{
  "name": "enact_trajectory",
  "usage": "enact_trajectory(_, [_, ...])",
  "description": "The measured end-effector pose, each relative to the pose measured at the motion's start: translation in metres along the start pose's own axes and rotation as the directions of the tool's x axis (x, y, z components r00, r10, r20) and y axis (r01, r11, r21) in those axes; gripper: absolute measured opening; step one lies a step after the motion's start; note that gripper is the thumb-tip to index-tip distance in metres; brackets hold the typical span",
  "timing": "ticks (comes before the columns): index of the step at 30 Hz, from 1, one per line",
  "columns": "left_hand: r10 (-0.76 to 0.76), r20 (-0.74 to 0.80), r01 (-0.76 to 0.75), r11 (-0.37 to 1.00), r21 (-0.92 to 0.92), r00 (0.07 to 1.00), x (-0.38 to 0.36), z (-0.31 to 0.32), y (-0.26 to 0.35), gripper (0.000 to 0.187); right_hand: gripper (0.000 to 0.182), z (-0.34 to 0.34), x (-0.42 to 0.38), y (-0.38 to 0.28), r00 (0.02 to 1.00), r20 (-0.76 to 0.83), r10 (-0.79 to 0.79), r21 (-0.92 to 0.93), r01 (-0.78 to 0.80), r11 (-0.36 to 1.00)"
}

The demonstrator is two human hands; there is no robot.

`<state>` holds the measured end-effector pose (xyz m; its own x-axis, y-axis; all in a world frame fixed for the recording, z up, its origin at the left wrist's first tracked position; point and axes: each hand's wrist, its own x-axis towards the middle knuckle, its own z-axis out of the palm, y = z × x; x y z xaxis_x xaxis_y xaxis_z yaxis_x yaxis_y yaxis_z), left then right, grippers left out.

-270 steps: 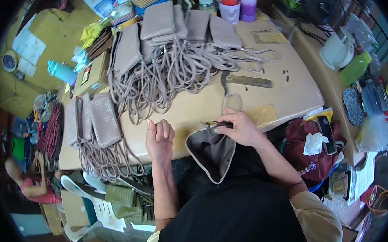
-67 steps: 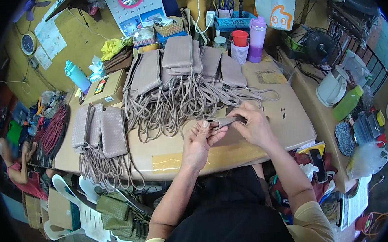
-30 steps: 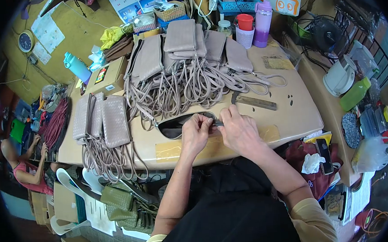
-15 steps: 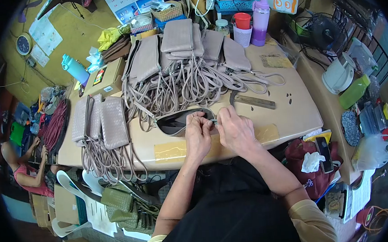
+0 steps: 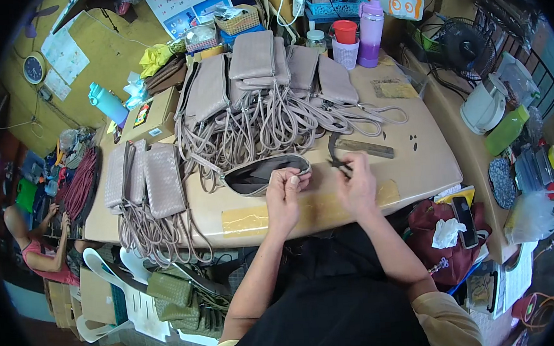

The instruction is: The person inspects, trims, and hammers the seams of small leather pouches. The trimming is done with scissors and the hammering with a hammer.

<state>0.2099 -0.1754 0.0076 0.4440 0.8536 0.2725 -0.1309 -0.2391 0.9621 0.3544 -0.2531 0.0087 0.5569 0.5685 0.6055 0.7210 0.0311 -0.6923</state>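
Observation:
My left hand (image 5: pixel 284 195) pinches the right end of an open taupe pouch (image 5: pixel 239 187), whose zip opening shows a dark lining. My right hand (image 5: pixel 357 186) is apart from the pouch, fingers closed on black scissors (image 5: pixel 338 162), partly hidden by the fingers. Just beyond that hand lies a flat brown bar (image 5: pixel 368 147). Behind the pouch are several woven taupe pouches (image 5: pixel 210 87) in a heap, their looped straps (image 5: pixel 279 118) spreading toward me. Another group of taupe pouches (image 5: pixel 164 181) lies at the left, straps hanging over the table edge.
Brown tape (image 5: pixel 248 220) covers part of the table's front edge. At the back stand a purple bottle (image 5: pixel 370 34) and a red cup (image 5: pixel 345 32). A cardboard box (image 5: pixel 151 117) is at the back left. Olive woven pouches (image 5: pixel 173 296) rest on a white chair (image 5: pixel 141 304). Another person (image 5: pixel 45 253) sits far left.
My right hand has left the pouch end, moved right and taken hold of the black scissors by the bar. My left hand stays at the pouch.

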Motion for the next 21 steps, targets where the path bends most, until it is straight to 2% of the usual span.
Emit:
enact_trajectory(1, [-0.173, 0.065, 0.185, 0.912, -0.366, 0.983, 0.001, -0.001, 0.002, 0.014, 0.022, -0.004, -0.001, 0.020, 1.000, -0.001, -0.005, 0.000, 0.005, 1.000])
enact_trajectory(3, [-0.179, 0.118, 0.211, 0.900, -0.381, 0.977, 0.004, -0.008, 0.001, 0.017, 0.026, -0.013, -0.004, 0.047, 0.980, 0.200, 0.005, -0.378, 0.072, 0.923])
enact_trajectory(4, [-0.182, 0.173, 0.237, 0.889, -0.391, 0.968, 0.007, -0.010, 0.000, 0.020, 0.026, -0.015, -0.006, 0.048, 0.980, 0.198, 0.004, -0.378, 0.072, 0.923])
enact_trajectory(5, [-0.177, 0.174, 0.233, 0.889, -0.393, 0.969, 0.008, -0.009, -0.003, 0.020, 0.030, -0.017, -0.005, 0.049, 0.976, 0.213, -0.047, -0.433, 0.137, 0.891])
enact_trajectory(6, [-0.132, 0.177, 0.196, 0.887, -0.419, 0.975, 0.008, -0.009, -0.007, 0.024, 0.034, -0.019, -0.004, 0.045, 0.968, 0.233, -0.094, -0.484, 0.199, 0.852])
enact_trajectory(7, [-0.089, 0.181, 0.162, 0.882, -0.443, 0.979, 0.006, -0.008, -0.009, 0.027, 0.034, -0.015, -0.002, 0.039, 0.969, 0.231, -0.091, -0.485, 0.196, 0.852])
enact_trajectory(8, [-0.091, 0.185, 0.166, 0.882, -0.441, 0.978, 0.006, -0.008, -0.008, 0.027, 0.035, -0.006, 0.002, 0.028, 0.970, 0.224, -0.095, -0.260, 0.153, 0.953])
enact_trajectory(9, [-0.087, 0.184, 0.155, 0.903, -0.400, 0.979, 0.004, -0.008, -0.007, 0.027, 0.036, 0.003, 0.005, 0.019, 0.972, 0.217, -0.095, -0.018, 0.101, 0.995])
enact_trajectory(10, [-0.081, 0.182, 0.143, 0.923, -0.358, 0.980, 0.002, -0.008, -0.004, 0.027, 0.036, 0.017, 0.004, 0.024, 0.972, 0.216, -0.090, -0.020, 0.097, 0.995])
enact_trajectory(11, [-0.079, 0.183, 0.142, 0.923, -0.358, 0.980, -0.003, -0.011, -0.001, 0.027, 0.032, 0.038, 0.003, 0.038, 0.910, 0.413, 0.025, 0.168, -0.103, 0.980])
enact_trajectory(12, [-0.009, 0.358, 0.126, 0.944, -0.304, 0.934, -0.013, -0.018, 0.003, 0.024, 0.029, 0.052, 0.003, 0.043, 0.790, 0.607, 0.084, 0.301, -0.326, 0.896])
enact_trajectory(13, [0.051, 0.522, 0.096, 0.963, -0.251, 0.851, -0.023, -0.026, 0.009, 0.022, 0.029, 0.058, 0.004, 0.037, 0.793, 0.605, 0.077, 0.305, -0.319, 0.897])
enact_trajectory(14, [0.014, 0.647, 0.085, 0.989, -0.121, 0.762, -0.035, -0.031, 0.027, 0.023, 0.023, 0.064, 0.003, 0.031, 0.864, 0.498, 0.066, 0.415, -0.305, 0.857])
enact_trajectory(15, [-0.041, 0.750, 0.054, 0.998, 0.007, 0.660, -0.046, -0.037, 0.045, 0.026, 0.019, 0.066, 0.004, 0.027, 0.921, 0.385, 0.065, 0.519, -0.275, 0.810])
enact_trajectory(16, [-0.282, 0.776, 0.195, 0.959, 0.206, 0.565, -0.050, -0.057, 0.051, 0.031, 0.019, 0.058, 0.007, 0.018, 0.921, 0.384, 0.058, 0.521, -0.268, 0.810])
enact_trajectory(17, [-0.560, 0.622, 0.282, 0.823, 0.493, 0.548, -0.052, -0.073, 0.060, 0.030, 0.015, 0.043, 0.011, 0.005, 0.910, 0.406, 0.085, 0.522, -0.308, 0.796])
enact_trajectory(18, [-0.656, 0.436, 0.392, 0.735, 0.553, 0.616, -0.055, -0.092, 0.055, 0.036, 0.013, 0.034, 0.012, -0.001, 0.897, 0.428, 0.114, 0.521, -0.348, 0.779])
enact_trajectory(19, [-0.534, 0.216, 0.264, 0.680, 0.684, 0.817, -0.060, -0.113, 0.040, 0.047, 0.017, 0.030, 0.011, 0.001, 0.885, 0.457, 0.089, 0.506, -0.341, 0.792])
enact_trajectory(20, [-0.413, 0.100, 0.272, 0.743, 0.611, 0.905, -0.064, -0.129, 0.028, 0.056, 0.017, 0.027, 0.009, -0.002, 0.884, 0.459, 0.087, 0.506, -0.340, 0.793])
enact_trajectory(21, [-0.243, 0.070, 0.168, 0.824, 0.540, 0.967, -0.058, -0.126, 0.033, 0.055, 0.020, 0.018, 0.010, -0.015, 0.893, 0.446, 0.056, 0.589, -0.340, 0.733])
